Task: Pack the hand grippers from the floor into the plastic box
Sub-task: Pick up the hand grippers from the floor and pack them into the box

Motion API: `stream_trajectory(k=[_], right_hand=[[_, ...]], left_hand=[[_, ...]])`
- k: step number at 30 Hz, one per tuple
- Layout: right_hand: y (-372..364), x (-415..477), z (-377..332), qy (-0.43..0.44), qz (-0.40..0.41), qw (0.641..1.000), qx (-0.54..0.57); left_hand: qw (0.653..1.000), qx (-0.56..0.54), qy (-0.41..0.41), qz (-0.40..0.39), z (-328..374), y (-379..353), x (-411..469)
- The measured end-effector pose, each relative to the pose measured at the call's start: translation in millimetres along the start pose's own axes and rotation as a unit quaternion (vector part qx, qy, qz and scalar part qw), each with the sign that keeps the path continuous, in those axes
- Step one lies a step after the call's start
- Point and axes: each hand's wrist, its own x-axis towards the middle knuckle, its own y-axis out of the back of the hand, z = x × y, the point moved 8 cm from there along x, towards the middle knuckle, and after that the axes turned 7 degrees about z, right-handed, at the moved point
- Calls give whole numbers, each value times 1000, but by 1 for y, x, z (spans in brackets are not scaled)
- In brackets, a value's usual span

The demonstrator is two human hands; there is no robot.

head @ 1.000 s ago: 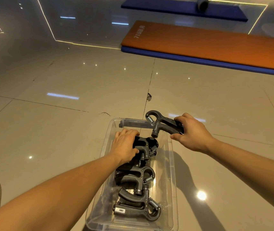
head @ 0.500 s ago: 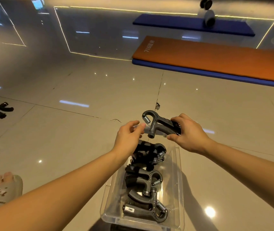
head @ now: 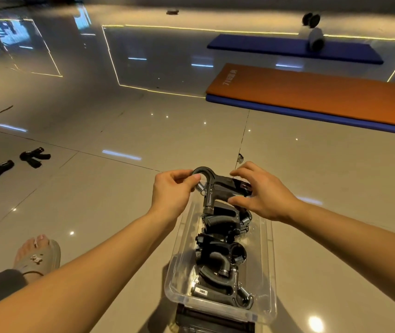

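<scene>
I hold the hand gripper (head: 218, 188) over the far end of the plastic box (head: 272, 260): left hand (head: 173, 191) pinches its loop, right hand (head: 264, 192) curls its fingers (head: 239, 173) round the handles; it looks rigid and light, best taken by the handles

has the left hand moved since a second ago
Yes. The left hand rose from inside the plastic box toward its far end and pinches the loop of the held hand gripper.
</scene>
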Motion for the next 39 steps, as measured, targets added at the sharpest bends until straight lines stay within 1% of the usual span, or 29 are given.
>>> stream_trajectory(k=[2,3,4,5,6,8,10,13,17,22,24,26,30,33,36,38,39], right_hand=[[7,3,-4,-28,27,999,21],[10,4,-4,-65,33,995,64],[10,4,-3,-117,27,983,138],[6,3,-2,-177,7,960,216],[1,-1,-2,-232,-20,935,269],[-7,-12,-3,-305,-73,904,290],[-14,-23,-3,-349,-107,885,288],[-18,-29,-3,-381,-118,863,310],[-19,-32,-3,-394,-128,840,350],[-24,-36,1,-412,-139,811,392],[-25,-36,2,-409,-141,810,395],[-24,-35,4,-403,-139,818,388],[-19,-33,8,-367,-132,851,351],[-17,-32,10,-326,-150,880,312],[-21,-34,14,-293,-179,895,285],[-24,-34,16,-270,-199,903,268],[-25,-35,17,-259,-208,907,259]], left_hand=[[999,4,-34,5,8,5,-8],[998,10,-54,7,11,8,-11],[997,17,-77,6,15,10,-17],[994,32,-101,6,20,11,-24],[992,41,-120,9,24,13,-30],[988,49,-146,19,28,15,-40],[983,56,-175,27,32,16,-51],[970,78,-230,16,39,9,-67],[947,98,-304,-31,46,-4,-90],[924,138,-348,-72,42,-13,-99],[915,150,-364,-89,37,-17,-103],[910,158,-369,-102,32,-20,-105],[918,158,-343,-117,24,-20,-98],[917,186,-335,-108,22,-15,-79],[894,259,-349,-113,17,-15,-55],[864,328,-349,-157,9,-22,-43],[841,362,-359,-183,7,-26,-40]])
